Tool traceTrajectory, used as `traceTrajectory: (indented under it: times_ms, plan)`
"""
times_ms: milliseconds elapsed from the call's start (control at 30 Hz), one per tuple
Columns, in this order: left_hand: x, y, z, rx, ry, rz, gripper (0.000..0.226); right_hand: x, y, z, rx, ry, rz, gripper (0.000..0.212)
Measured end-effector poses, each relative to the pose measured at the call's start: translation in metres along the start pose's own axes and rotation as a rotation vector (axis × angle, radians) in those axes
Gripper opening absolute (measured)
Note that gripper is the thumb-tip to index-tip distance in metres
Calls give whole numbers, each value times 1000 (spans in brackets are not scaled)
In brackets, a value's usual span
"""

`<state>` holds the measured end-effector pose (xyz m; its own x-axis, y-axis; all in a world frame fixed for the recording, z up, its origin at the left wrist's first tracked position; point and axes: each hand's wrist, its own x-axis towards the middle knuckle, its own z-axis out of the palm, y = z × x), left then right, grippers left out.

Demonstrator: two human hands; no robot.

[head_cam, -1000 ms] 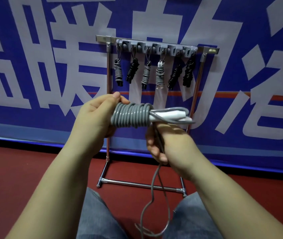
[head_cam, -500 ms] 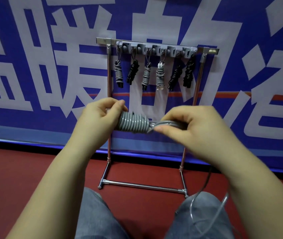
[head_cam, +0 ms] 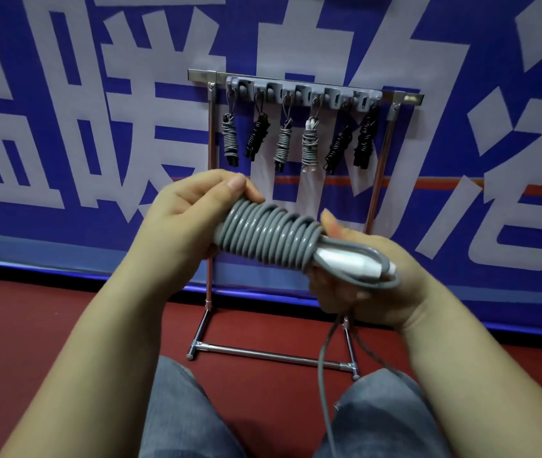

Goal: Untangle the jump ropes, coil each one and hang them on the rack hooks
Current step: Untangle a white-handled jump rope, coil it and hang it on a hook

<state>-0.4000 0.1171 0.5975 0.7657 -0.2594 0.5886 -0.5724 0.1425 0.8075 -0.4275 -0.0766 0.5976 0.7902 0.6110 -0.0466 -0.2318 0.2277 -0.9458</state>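
Note:
I hold a grey jump rope (head_cam: 268, 238) wound in tight turns round its white handles (head_cam: 349, 264), level in front of me. My left hand (head_cam: 185, 226) grips the left end of the bundle, thumb on top. My right hand (head_cam: 372, 279) cups the right end from below, fingers curled round the handles and the rope's loop. A loose grey strand (head_cam: 324, 368) hangs from my right hand down between my knees. Behind stands the metal rack (head_cam: 210, 180), with several coiled ropes, grey (head_cam: 230, 138) and black (head_cam: 258, 135), hanging from its grey hook bar (head_cam: 302, 92).
A blue banner with large white characters (head_cam: 64, 127) covers the wall behind the rack. The floor (head_cam: 31, 325) is dark red. My knees in grey trousers (head_cam: 177, 408) are at the bottom of the view. The rack's foot bar (head_cam: 273, 355) lies on the floor.
My right hand has come down from over the right end of the bundle to under it, carrying the strand round. The bundle has more turns and now tilts down to the right.

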Motion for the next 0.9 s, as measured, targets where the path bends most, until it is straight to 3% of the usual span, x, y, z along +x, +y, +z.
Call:
traceTrajectory:
  times_ms: [67, 200, 333, 433, 500, 600, 900]
  plan:
    - [0, -1, 2, -2, 50, 0, 24, 4, 4, -3, -1, -81, -47, 40]
    - [-1, 0, 5, -25, 128, -14, 22, 5, 9, 2, -92, 38, -171, 39]
    - [0, 2, 16, -34, 219, -10, 34, 9, 16, 16, -86, 463, -297, 30]
    - [0, 5, 22, -21, 270, -16, 32, 8, 12, 21, -134, 565, -320, 25]
    - [1, 5, 23, 3, 306, -14, 32, 7, 14, 19, -415, 618, -300, 29]
    - [3, 4, 22, 34, 350, -23, 32, 7, 22, 19, -772, 602, -267, 30]
    - [5, 2, 21, -4, 378, -59, 33, 0, 18, 23, -1009, 604, -310, 15]
